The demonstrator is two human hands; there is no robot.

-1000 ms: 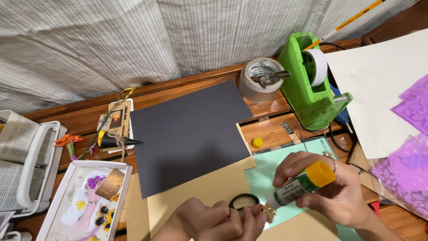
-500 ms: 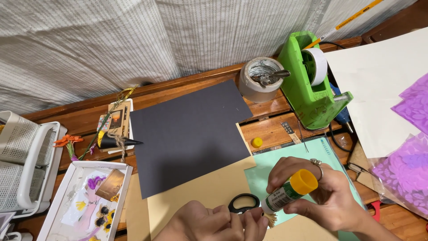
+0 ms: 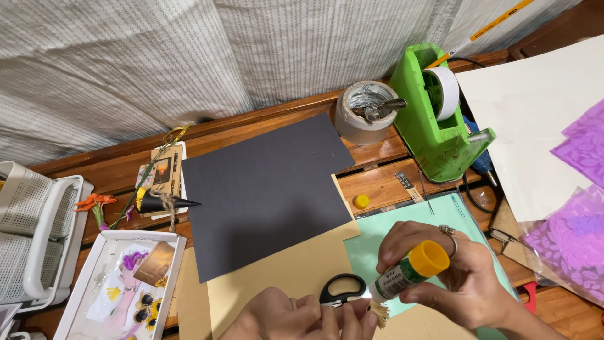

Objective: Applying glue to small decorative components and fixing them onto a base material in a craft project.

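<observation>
at the far left a white basket [image 3: 31,239] stands by a white tray [image 3: 94,252] of small dried flowers, with a black paper cone [image 3: 160,203] tied with twine just above it. a black sheet [image 3: 267,189] lies on the wooden surface [image 3: 377,182], overlapping a tan sheet [image 3: 296,277]. low in the middle, the left hand [image 3: 296,318] pinches a small straw-coloured tuft [image 3: 379,312] against the tan sheet, fingers closed on it, black scissors [image 3: 343,291] just beside. the right hand [image 3: 453,277] grips a glue stick [image 3: 409,269] with a yellow end, tilted, its tip at the tuft. behind stand a tape roll [image 3: 365,113] and a green tape dispenser [image 3: 434,119]; purple paper [image 3: 566,233] lies far right.
</observation>
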